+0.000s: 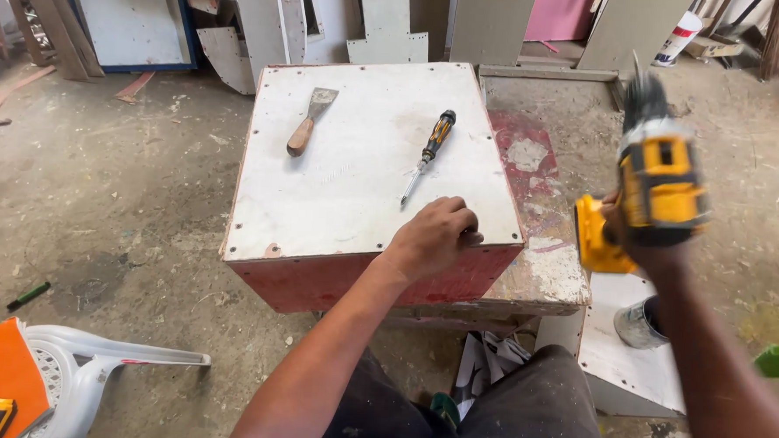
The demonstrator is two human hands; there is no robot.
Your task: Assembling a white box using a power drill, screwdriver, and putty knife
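Note:
My left hand point(434, 237) rests fingers-down on the near right corner of a white board point(356, 182) that tops a red box point(317, 281). On the board lie a screwdriver point(428, 153) with a black and orange handle and a putty knife point(307, 123) with a wooden handle. My right hand point(646, 248) is raised to the right of the box and grips a yellow and black cordless drill point(649, 182), bit end pointing up and blurred.
A white plastic chair point(94, 364) lies tipped at lower left beside an orange board point(2, 373). Cut panels point(389, 26) lean along the back wall. A paint-stained board point(539, 208) and a small tin point(639, 324) sit to the right.

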